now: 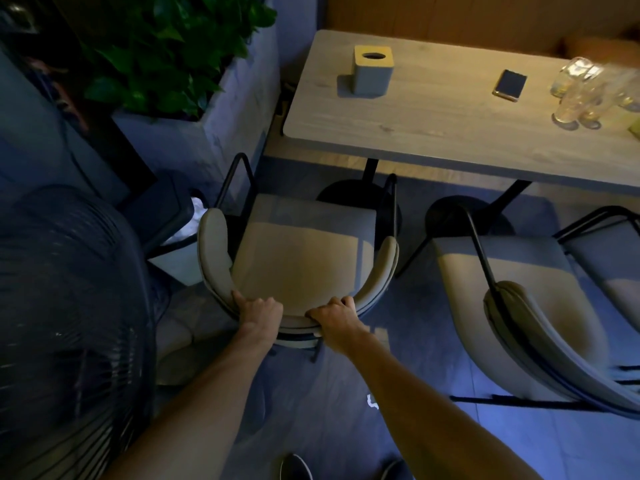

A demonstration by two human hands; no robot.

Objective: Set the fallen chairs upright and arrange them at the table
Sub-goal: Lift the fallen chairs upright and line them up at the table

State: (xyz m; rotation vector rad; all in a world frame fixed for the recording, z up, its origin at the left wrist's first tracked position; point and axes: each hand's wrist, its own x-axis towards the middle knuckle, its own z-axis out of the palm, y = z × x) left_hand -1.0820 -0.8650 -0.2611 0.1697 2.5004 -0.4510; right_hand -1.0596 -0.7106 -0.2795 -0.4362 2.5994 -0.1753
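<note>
My left hand (pixel 259 311) and right hand (pixel 334 315) clamped on chair (pixel 301 258) backrest; seat faces table (pixel 450 140) straight ahead, gap left to push.

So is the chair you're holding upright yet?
Upright: the chair shows its seat facing up, both hands gripping its backrest. Its feet are hidden.

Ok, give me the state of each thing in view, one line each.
Left chair: upright, facing the table, not yet tucked under.
Left hand: grip closed on the left chair's backrest.
Right hand: grip closed on the same backrest.
Right chair: tipped over, legs off the floor.
Table: standing.
Tissue box: upright on the table.
Phone: lying flat, screen dark.
Glasses: clustered at the table's right end.
</note>
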